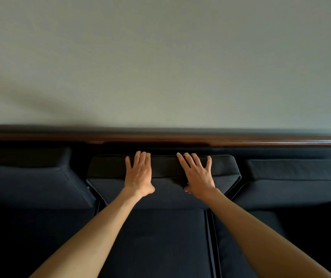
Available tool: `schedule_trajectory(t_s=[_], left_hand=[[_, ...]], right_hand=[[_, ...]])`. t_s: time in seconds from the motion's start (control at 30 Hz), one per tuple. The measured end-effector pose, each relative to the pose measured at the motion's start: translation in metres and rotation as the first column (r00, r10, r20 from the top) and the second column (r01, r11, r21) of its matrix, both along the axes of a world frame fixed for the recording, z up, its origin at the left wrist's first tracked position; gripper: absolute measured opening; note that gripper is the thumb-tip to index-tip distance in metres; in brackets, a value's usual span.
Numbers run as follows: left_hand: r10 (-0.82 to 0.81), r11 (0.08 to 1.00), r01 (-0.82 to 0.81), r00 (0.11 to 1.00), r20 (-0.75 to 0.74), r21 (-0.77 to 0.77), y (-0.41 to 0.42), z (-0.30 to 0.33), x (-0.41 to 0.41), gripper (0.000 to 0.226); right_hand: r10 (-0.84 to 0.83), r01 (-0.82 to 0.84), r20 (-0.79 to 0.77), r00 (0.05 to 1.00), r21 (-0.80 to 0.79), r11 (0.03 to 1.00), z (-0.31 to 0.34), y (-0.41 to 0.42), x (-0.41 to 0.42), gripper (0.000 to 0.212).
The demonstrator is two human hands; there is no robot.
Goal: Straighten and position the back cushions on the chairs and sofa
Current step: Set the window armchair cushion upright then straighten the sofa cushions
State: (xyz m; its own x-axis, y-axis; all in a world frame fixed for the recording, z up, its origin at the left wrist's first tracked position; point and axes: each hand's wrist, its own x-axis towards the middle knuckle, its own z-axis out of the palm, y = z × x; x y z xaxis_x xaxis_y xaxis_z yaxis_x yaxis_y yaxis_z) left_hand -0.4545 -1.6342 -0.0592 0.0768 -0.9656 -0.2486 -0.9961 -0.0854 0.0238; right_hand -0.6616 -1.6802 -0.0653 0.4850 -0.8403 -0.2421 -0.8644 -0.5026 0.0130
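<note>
A dark navy sofa fills the lower half of the view, with a brown wooden back rail (241,141) along its top. The middle back cushion (166,194) leans against the backrest. My left hand (138,174) lies flat on its top edge, fingers spread. My right hand (197,175) rests flat beside it on the same cushion, fingers apart. Neither hand grips anything. A left back cushion (30,183) and a right back cushion (297,181) stand on either side, with dark gaps between them and the middle one.
A plain pale wall (160,57) rises right behind the sofa. Seat cushions (160,243) with a piped seam between them lie below my forearms.
</note>
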Motion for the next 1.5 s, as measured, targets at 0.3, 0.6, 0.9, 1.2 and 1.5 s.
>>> schedule_trajectory(t_s=[0.3, 0.6, 0.9, 1.2, 1.5], left_hand=[[-0.052, 0.999, 0.053, 0.997, 0.053, -0.012, 0.001, 0.009, 0.019, 0.102], [-0.109, 0.993, 0.113, 0.984, 0.142, -0.024, -0.002, 0.005, 0.037, 0.101], [-0.09, 0.996, 0.086, 0.987, 0.13, 0.034, -0.004, 0.008, 0.049, 0.11], [-0.058, 0.995, 0.056, 0.998, -0.01, -0.085, 0.021, -0.019, 0.01, 0.128], [0.133, 0.988, -0.137, 0.99, -0.055, -0.077, 0.046, -0.022, 0.123, 0.111]], right_hand=[[-0.027, 0.027, 0.057, 0.998, -0.008, 1.0, 0.005, -0.005, 0.007, 0.12], [-0.02, 0.022, 0.045, 0.999, -0.043, 0.999, 0.002, -0.001, 0.018, 0.121], [-0.028, 0.029, 0.031, 0.999, -0.023, 0.999, 0.0, -0.002, 0.031, 0.124], [-0.002, 0.007, 0.088, 0.996, -0.061, 0.998, -0.015, 0.036, 0.037, 0.124], [-0.253, 0.253, 0.047, 0.966, 0.018, 0.967, -0.006, 0.002, -0.057, 0.12]])
